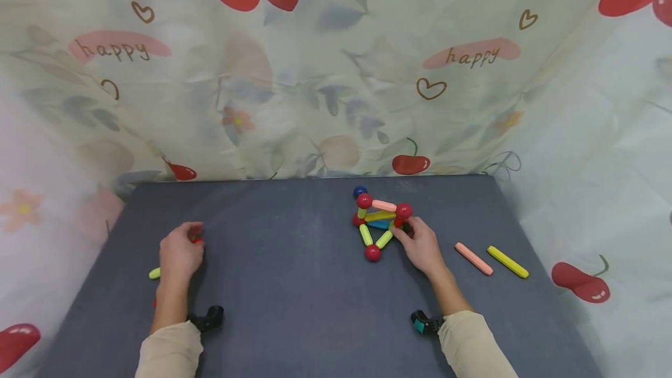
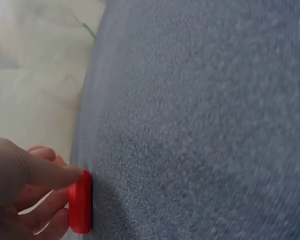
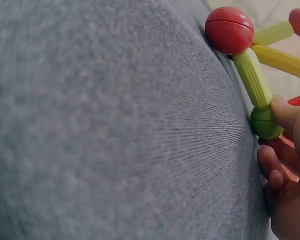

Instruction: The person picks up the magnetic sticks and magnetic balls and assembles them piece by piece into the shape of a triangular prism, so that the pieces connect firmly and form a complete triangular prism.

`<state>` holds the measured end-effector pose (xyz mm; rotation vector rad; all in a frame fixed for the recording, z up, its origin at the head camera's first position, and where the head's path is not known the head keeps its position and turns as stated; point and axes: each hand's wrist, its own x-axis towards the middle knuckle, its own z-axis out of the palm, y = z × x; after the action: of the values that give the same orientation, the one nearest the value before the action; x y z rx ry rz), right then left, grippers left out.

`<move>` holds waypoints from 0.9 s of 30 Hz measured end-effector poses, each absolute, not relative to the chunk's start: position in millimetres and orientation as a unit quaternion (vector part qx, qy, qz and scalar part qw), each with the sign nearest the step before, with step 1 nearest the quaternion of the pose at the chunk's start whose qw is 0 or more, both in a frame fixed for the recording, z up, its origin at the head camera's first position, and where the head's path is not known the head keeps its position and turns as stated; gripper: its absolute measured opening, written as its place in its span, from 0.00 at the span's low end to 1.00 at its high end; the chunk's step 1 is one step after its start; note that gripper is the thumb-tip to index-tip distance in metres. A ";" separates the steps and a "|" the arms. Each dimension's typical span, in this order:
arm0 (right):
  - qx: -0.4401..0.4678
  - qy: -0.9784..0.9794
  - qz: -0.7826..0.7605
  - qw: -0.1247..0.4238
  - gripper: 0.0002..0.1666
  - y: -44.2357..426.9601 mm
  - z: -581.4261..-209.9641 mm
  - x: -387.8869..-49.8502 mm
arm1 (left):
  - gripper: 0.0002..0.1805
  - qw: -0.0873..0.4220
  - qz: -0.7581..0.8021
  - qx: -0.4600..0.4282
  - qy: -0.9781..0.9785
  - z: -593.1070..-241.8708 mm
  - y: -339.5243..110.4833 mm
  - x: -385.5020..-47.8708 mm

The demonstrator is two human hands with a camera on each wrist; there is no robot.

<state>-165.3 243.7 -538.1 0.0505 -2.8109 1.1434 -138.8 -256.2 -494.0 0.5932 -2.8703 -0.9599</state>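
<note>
The left hand [image 1: 181,252] pinches a red stick [image 2: 80,204]. The frame [image 1: 380,216] lies left of the right hand [image 1: 422,247], which pinches its green ball [image 3: 264,123].

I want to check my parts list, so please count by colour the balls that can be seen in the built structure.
Red balls: 4
Blue ball: 1
Green ball: 1
Total visible: 6
The right hand may hide more.
</note>
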 end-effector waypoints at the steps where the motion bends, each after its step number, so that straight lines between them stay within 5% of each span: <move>1: 0.017 -0.924 0.379 0.051 0.20 243.8 -538.6 -165.7 | 0.24 0.025 -0.304 0.189 -0.933 -495.0 -258.3 -138.9; 8: 0.016 -0.919 0.391 0.044 0.21 243.8 -541.1 -167.0 | 0.25 0.000 -0.284 0.190 -0.940 -496.1 -264.3 -139.1; 13: 0.009 -0.918 0.395 0.040 0.21 245.5 -542.1 -166.9 | 0.26 0.031 -0.355 0.170 -0.919 -482.0 -234.5 -143.2; 21: -0.007 -0.915 0.402 0.037 0.22 249.0 -543.0 -165.9 | 0.22 0.132 -0.556 0.004 -0.821 -487.8 -101.2 -141.3; 27: -0.006 -0.911 0.410 0.043 0.22 248.6 -543.5 -165.4 | 0.22 0.062 -0.631 -0.074 -0.770 -500.2 -7.8 -130.9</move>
<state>-165.4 248.6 -543.5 -0.0177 -2.7864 1.2533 -130.9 -7.8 -500.2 -0.2247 -2.3268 -1.9073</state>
